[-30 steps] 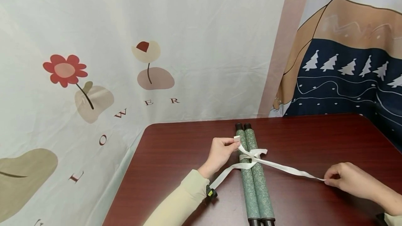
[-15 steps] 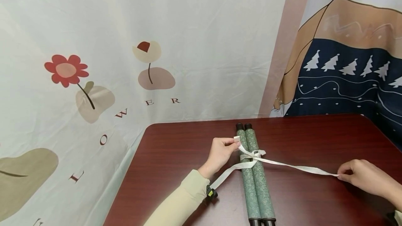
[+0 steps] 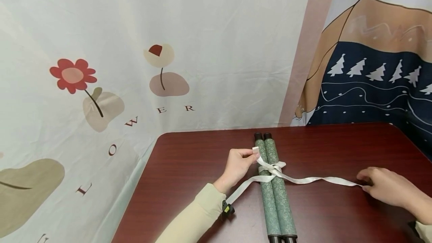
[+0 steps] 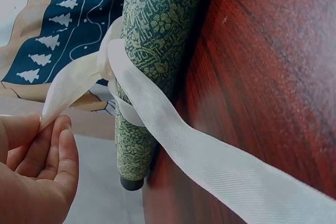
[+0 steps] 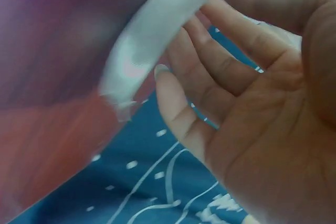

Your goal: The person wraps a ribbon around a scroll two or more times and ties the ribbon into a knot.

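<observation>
A green patterned scroll (image 3: pixel 282 209), rolled as two side-by-side rolls with dark end knobs, lies lengthwise on the table. White ribbon (image 3: pixel 305 180) is wrapped round its middle and crosses in a loose knot on top. My left hand (image 3: pixel 237 166) pinches one ribbon end between thumb and fingertips, just left of the far part of the rolls. Well to the right, my right hand (image 3: pixel 388 186) holds the ribbon's other stretch between thumb and index finger. In the right wrist view a ribbon end (image 5: pixel 142 40) hangs from those fingertips, its tip frayed. Another tail runs toward my left wrist.
The dark red table (image 3: pixel 189 160) has its far edge against a pale printed curtain (image 3: pixel 229 66). Navy cloth with white trees (image 3: pixel 364 89) hangs at the back right. A black wrist strap (image 3: pixel 227 208) sits by my left cuff.
My right hand first moved right, pulling the ribbon straighter, then came slightly back and the ribbon slackened into a wave. The small loop at the knot has shrunk. My left hand stays put.
</observation>
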{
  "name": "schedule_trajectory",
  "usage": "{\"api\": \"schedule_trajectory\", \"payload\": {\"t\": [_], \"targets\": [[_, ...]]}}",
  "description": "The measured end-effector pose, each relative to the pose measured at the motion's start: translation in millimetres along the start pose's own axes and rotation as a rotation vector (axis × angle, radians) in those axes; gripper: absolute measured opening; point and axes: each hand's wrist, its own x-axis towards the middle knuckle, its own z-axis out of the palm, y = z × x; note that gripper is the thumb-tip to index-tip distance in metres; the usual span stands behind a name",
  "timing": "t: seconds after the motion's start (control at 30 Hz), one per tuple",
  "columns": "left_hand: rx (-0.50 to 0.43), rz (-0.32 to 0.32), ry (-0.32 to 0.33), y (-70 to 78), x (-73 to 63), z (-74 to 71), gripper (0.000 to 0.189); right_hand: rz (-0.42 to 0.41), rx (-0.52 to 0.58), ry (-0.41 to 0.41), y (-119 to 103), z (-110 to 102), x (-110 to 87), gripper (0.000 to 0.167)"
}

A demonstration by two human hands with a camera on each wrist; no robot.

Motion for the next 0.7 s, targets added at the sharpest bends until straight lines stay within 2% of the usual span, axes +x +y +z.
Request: {"api": "schedule_trajectory", "payload": {"t": [0.17,0.33,0.4,0.5,0.7], "targets": [[0.017,0.010,-0.003,0.7,-1.2,1.5,0.017,-0.160,0.056,0.160,-40.6,2.5,6.1,0.019],[0.025,0.025,-0.012,3.0,-4.7,3.9,0.018,-0.337,0.119,0.217,-82.4,11.7,19.1,0.016],[0.020,0.031,-0.019,2.8,-5.7,5.6,0.017,-0.380,0.133,0.217,-96.7,15.9,25.1,0.017],[0.010,0.043,-0.037,3.7,-7.9,8.3,0.017,-0.389,0.128,0.216,-115.4,22.9,32.6,0.020],[0.043,0.080,-0.074,7.2,-13.3,10.2,0.017,-0.336,0.023,0.268,-144.6,40.8,42.4,0.030]]}}
